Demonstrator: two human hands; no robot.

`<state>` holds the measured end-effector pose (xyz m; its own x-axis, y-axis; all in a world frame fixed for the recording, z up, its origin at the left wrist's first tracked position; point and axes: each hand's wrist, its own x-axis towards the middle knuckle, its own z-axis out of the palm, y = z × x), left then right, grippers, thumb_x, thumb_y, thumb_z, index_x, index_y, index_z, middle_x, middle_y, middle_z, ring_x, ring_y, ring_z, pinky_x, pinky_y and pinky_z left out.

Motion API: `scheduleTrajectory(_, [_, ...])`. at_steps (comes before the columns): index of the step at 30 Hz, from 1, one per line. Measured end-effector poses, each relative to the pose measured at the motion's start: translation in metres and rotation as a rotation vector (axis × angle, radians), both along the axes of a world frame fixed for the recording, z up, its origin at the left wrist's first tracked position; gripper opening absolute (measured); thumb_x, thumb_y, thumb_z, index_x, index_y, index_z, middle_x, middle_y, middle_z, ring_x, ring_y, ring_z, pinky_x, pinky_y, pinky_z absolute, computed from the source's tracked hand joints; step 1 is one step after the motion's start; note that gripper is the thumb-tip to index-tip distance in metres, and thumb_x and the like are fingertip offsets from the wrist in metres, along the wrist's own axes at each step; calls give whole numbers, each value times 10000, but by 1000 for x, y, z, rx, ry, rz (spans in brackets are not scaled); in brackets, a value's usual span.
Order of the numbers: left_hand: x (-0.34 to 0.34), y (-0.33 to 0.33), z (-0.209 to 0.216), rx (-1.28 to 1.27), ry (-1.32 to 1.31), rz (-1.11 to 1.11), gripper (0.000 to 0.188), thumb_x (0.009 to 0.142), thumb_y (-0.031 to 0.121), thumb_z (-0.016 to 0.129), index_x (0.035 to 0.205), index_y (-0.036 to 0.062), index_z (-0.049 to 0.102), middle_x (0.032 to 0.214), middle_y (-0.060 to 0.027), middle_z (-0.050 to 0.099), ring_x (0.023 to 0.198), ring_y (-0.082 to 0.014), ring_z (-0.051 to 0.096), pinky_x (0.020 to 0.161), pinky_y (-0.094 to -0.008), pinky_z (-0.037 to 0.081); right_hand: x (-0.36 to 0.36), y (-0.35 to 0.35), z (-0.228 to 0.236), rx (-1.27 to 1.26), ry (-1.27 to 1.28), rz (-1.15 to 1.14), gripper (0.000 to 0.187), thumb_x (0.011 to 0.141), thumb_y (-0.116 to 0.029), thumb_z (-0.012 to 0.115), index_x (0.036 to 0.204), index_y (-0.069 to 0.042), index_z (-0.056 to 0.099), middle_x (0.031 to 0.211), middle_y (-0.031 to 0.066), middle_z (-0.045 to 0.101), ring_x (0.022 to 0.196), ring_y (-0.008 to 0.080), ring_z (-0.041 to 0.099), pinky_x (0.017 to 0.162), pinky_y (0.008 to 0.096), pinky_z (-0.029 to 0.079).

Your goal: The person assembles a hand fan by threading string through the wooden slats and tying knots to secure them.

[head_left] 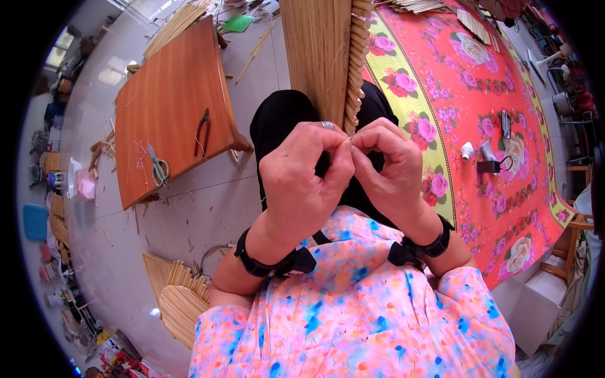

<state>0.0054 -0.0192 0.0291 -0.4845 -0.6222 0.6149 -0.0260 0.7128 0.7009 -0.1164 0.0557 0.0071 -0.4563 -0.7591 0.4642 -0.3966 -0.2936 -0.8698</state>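
Observation:
A long tan panel of thin reeds or stalks [318,57] stands between my black-clad knees, its rounded stalk ends lined up along the right edge. At the panel's near end my left hand [302,173] pinches with thumb and forefinger; a ring shows on one finger. Close against it, my right hand [391,165] pinches the same way, and the fingertips of both hands meet. Whatever lies between the fingertips is too fine to make out. Both hands are closed, with the other fingers curled in.
To the left, a low brown wooden table [170,94] holds scissors [158,166], pliers [201,132] and loose thread [140,157]. Reed pieces [183,305] lie on the floor at lower left. At right, a red floral cloth [466,214] bears a small white object [467,151] and a black one [488,166].

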Motion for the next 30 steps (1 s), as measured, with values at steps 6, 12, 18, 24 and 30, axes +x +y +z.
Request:
scheduleTrajectory(6, [2,4,4,34,-41,-1,51,812,-22,651,826,-4,605,842,-101,673,714,-144,645,659,-257,511,0,0,2,-22,52,-29,74,739,33,708,763,1,646,713,51,585,578,109,571,505,234,433])
scheduleTrajectory(12, [-3,2,1,-3,21,-2,130,750,-19,683,784,26,566,774,-107,622,626,-235,626,549,-304,497,1,-1,1,-32,85,-61,96,722,36,712,741,-7,629,705,54,579,572,125,564,499,240,424])
scheduleTrajectory(18, [-4,1,1,-26,35,-11,125,757,-15,678,785,24,563,783,-110,624,634,-245,626,555,-311,502,0,0,-1,-41,94,-78,106,717,36,714,743,-12,623,702,58,577,575,141,567,507,249,427])
scheduleTrajectory(24, [-2,2,3,-24,22,-4,106,769,-13,671,794,17,572,798,-115,637,662,-236,639,581,-306,512,2,0,-1,-32,111,-91,114,712,30,724,742,-17,624,708,62,582,580,153,575,516,257,437])
scheduleTrajectory(30, [-1,3,3,-34,12,-1,77,791,-5,667,811,8,594,824,-119,664,690,-197,660,611,-279,513,3,1,1,-22,145,-105,120,710,26,731,741,-23,627,717,59,589,576,150,579,513,255,443])
